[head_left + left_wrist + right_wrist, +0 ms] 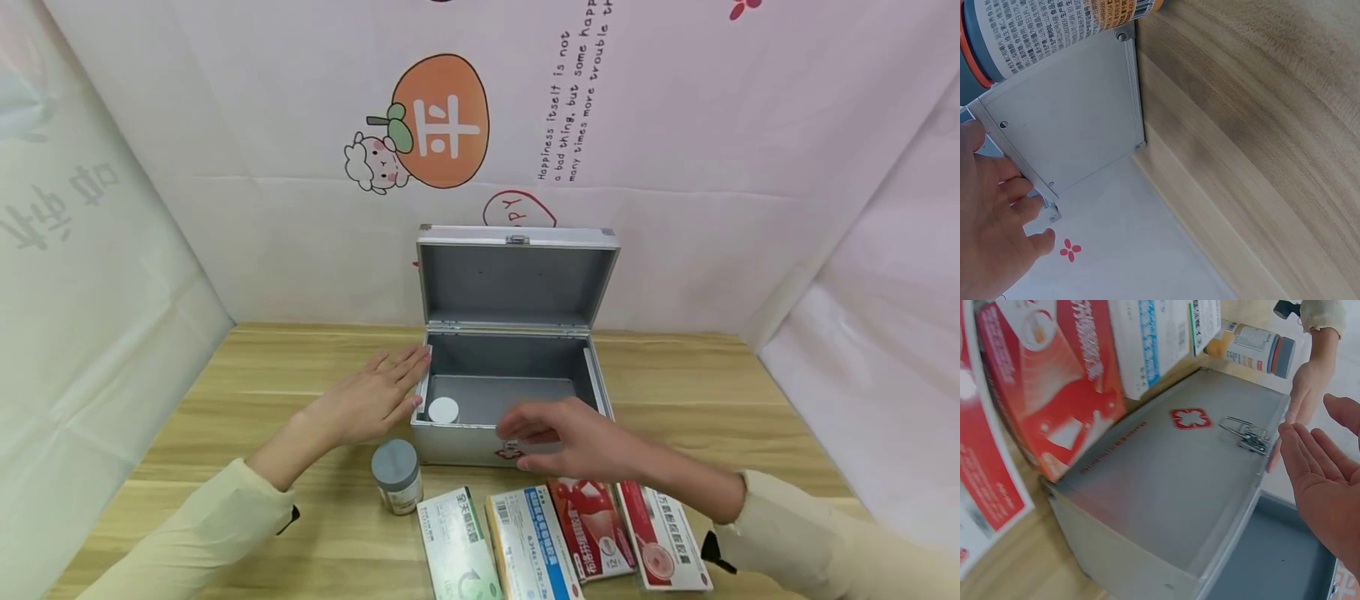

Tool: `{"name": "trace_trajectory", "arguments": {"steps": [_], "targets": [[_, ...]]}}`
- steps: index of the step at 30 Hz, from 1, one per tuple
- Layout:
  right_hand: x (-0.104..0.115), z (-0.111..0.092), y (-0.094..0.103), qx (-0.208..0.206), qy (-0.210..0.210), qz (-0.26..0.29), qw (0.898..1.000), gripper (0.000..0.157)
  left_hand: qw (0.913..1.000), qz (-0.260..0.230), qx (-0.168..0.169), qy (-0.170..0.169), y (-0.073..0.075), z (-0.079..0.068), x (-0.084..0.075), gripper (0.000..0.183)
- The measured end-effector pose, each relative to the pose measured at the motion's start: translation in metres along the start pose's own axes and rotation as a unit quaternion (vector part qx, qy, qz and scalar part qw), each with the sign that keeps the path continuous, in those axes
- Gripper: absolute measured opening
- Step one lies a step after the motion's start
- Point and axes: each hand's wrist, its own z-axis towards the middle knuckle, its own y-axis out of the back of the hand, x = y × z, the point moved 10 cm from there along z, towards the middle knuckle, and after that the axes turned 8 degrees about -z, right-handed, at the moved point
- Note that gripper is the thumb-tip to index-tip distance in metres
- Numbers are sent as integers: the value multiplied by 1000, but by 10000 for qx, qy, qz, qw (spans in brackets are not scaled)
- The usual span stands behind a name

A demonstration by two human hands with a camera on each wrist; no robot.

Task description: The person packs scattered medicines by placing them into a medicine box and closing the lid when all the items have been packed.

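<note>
A silver metal first-aid case stands with its lid raised at the back. My left hand rests its extended fingers along the case's left rim; the left wrist view has those fingers at the same edge. Inside the front left corner sits a bottle with a white cap. Over the front edge, near the latch, hovers my right hand, its fingers loosely bent and nothing held. A grey-capped supplement bottle stands just outside, below my left hand.
Before the case lie a green-and-white medicine box, a blue-and-white one, a red one and a red-and-white one. White printed cloth hangs behind the wooden table and along both sides.
</note>
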Motion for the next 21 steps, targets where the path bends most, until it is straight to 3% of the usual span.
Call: {"name": "trace_trajectory", "arguments": {"steps": [21], "targets": [[-40, -69, 1, -345, -732, -160, 9966, 38, 10000, -25, -58, 4, -2, 1, 2, 64]]}}
